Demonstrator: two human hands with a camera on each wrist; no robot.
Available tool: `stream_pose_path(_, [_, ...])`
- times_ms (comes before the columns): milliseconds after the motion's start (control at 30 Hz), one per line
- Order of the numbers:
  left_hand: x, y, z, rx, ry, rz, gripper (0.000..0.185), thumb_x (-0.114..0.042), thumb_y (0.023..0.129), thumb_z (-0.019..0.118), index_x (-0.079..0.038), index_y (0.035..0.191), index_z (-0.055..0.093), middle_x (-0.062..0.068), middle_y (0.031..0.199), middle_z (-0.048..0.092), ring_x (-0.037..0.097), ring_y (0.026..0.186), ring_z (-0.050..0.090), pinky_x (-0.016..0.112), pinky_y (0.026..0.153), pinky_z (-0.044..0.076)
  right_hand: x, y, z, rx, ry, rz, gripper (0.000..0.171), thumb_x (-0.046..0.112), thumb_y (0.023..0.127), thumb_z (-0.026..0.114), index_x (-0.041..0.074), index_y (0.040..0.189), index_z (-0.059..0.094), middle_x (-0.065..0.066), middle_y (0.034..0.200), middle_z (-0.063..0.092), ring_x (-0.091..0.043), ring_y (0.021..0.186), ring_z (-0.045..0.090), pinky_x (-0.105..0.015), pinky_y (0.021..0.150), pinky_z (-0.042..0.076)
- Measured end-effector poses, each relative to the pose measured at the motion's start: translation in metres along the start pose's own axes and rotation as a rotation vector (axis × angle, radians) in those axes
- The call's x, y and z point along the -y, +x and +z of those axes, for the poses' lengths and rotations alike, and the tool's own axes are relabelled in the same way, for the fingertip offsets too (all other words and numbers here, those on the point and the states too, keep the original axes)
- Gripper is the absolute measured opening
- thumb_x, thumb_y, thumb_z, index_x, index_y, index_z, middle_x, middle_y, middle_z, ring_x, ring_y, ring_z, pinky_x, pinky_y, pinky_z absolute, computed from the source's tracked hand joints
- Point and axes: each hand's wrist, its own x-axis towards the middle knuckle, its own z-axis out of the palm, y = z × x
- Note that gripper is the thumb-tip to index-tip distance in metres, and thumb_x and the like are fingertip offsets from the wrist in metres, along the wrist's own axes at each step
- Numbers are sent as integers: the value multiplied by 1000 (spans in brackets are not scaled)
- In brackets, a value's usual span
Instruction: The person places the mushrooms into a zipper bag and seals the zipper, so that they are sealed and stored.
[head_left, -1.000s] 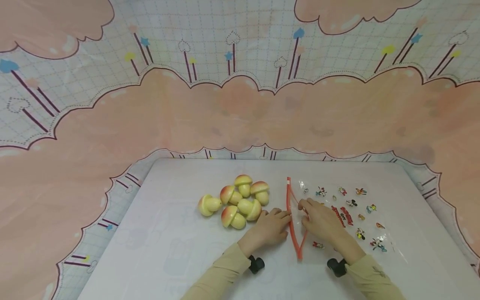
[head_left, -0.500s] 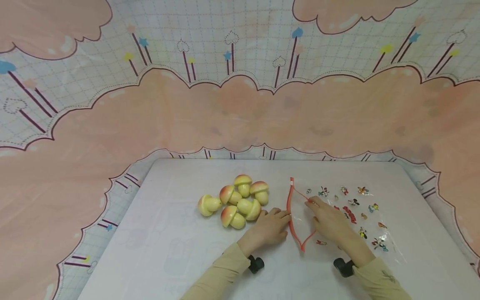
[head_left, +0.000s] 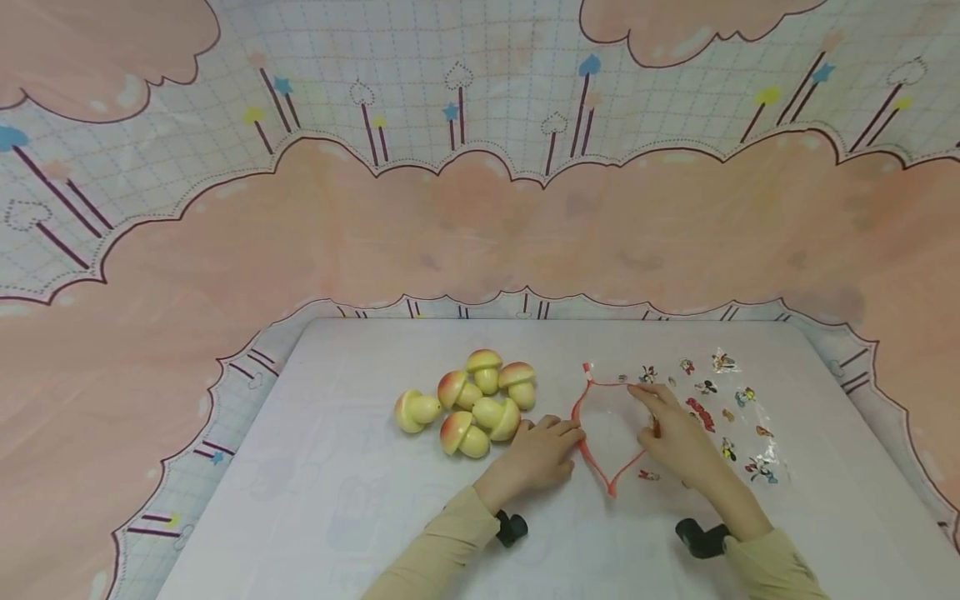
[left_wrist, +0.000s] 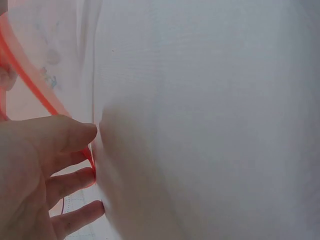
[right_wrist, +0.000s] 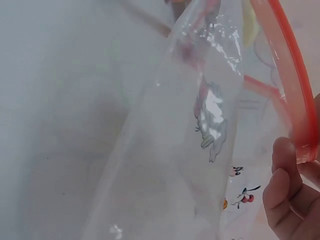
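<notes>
I have the clear bag on the right side of the white table, its cartoon prints facing up and its mouth spread into a wide gap between the hands. The left hand presses one side of the red rim against the table with fingers extended and slightly bent. On the opposite side, I see the right hand pinching the rim in its fingers. Just beyond the left hand, six yellow toy mushrooms with reddish caps sit clustered, left of the bag.
</notes>
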Motion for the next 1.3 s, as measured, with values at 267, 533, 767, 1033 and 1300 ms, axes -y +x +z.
stream_pose_path(267, [1, -2, -1, -1, -15, 12, 48, -31, 92, 58, -30, 139, 49, -11, 145, 47, 12, 132, 42, 40, 93, 41, -4, -2, -10, -29, 53, 16, 63, -5, 78, 60, 3, 139, 47, -18, 141, 43, -15, 70, 42, -20, 54, 34])
stream_pose_path(533, [4, -3, 2, -75, -68, 25, 43, -29, 94, 55, -22, 136, 54, -4, 147, 46, 16, 132, 45, 42, 94, 44, -1, -3, -12, -16, 72, 16, 62, -6, 78, 59, 6, 138, 48, -15, 142, 43, -10, 65, 39, -20, 51, 35])
stream_pose_path(767, [6, 0, -4, -303, 1, 117, 34, -21, 93, 53, -19, 126, 62, -2, 139, 55, 15, 122, 55, 31, 82, 50, 4, -3, -14, -32, 106, -2, 60, -7, 78, 58, 4, 136, 51, -17, 140, 45, -9, 61, 36, -20, 49, 34])
stream_pose_path(1033, [11, 1, -4, -394, -2, 171, 31, -21, 93, 57, -19, 123, 62, -4, 138, 57, 13, 121, 57, 28, 92, 51, 3, -3, -23, -98, 128, 9, 59, -8, 80, 58, 4, 137, 50, -17, 138, 46, -7, 62, 37, -19, 48, 36])
stream_pose_path(1300, [11, -2, -5, -444, -73, 218, 33, -22, 93, 58, -18, 126, 61, -3, 140, 56, 13, 122, 57, 28, 96, 50, 4, -2, -25, -75, 105, -2, 56, -6, 81, 59, 3, 136, 51, -19, 139, 46, -8, 64, 39, -19, 51, 37])
